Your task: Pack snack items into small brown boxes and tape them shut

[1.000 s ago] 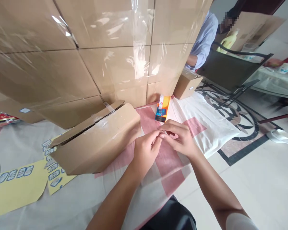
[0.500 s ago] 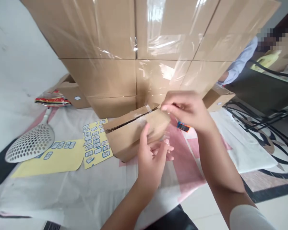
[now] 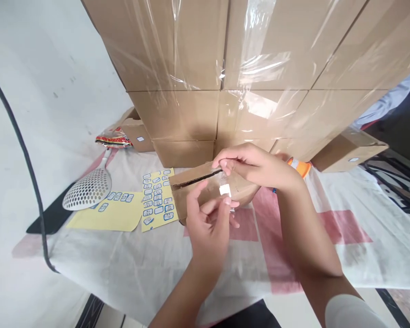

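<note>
A small brown cardboard box (image 3: 200, 193) lies on the cloth before me, with a dark gap along its top flaps. My left hand (image 3: 210, 216) is in front of the box, thumb and finger pinched on what looks like a strip of clear tape, its end shining white (image 3: 224, 189) against the box. My right hand (image 3: 251, 166) bends over the box's top, fingertips together at the flap gap. Shiny tape shows beneath those fingertips, but what they grip is hidden. An orange tape roll or dispenser (image 3: 299, 167) sits behind my right wrist, partly covered.
Stacked cartons in clear film (image 3: 184, 114) rise behind the box. Yellow label sheets (image 3: 159, 200), a white perforated skimmer (image 3: 89, 189) and a red packet (image 3: 114, 138) are at left. Other small boxes stand left (image 3: 141, 132) and right (image 3: 348, 148). A person's sleeve (image 3: 389, 102) shows far right.
My view has turned, shifting the scene rightward. My right fingertips have moved from the box's far right end leftward onto the flap gap. The left hand keeps its pinch.
</note>
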`<move>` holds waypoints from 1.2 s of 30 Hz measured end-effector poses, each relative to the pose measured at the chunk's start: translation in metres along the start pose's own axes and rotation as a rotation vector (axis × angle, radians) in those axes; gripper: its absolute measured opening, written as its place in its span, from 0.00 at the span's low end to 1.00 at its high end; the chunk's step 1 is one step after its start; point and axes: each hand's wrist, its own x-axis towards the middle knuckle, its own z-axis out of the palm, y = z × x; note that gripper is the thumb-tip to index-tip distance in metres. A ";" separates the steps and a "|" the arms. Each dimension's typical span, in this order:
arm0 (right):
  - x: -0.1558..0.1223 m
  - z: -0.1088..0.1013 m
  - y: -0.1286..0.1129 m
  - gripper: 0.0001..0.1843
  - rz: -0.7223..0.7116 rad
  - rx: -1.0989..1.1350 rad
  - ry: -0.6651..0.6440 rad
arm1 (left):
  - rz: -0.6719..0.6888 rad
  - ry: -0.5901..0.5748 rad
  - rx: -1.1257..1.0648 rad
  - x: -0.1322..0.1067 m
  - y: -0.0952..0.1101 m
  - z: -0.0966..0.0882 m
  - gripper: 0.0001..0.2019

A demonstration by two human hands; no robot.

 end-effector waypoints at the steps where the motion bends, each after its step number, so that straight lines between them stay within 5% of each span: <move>1: -0.001 0.000 0.000 0.13 0.002 0.023 -0.022 | 0.016 0.007 0.011 0.000 0.001 -0.001 0.23; 9: -0.007 0.004 -0.001 0.18 -0.038 0.236 -0.158 | 0.096 0.047 0.044 -0.002 0.010 -0.007 0.20; 14: -0.004 0.009 -0.012 0.10 -0.021 0.225 -0.222 | 0.098 0.032 0.018 0.000 0.011 -0.011 0.20; 23: -0.001 0.010 -0.017 0.12 -0.097 0.054 -0.057 | -0.049 0.023 -0.055 -0.008 0.008 -0.005 0.23; 28: 0.000 -0.002 -0.006 0.12 -0.005 -0.064 0.183 | -0.211 -0.041 -0.111 -0.016 0.000 0.002 0.24; 36: 0.003 -0.005 -0.005 0.17 0.063 -0.076 0.139 | 0.194 0.047 0.107 -0.011 -0.004 -0.012 0.02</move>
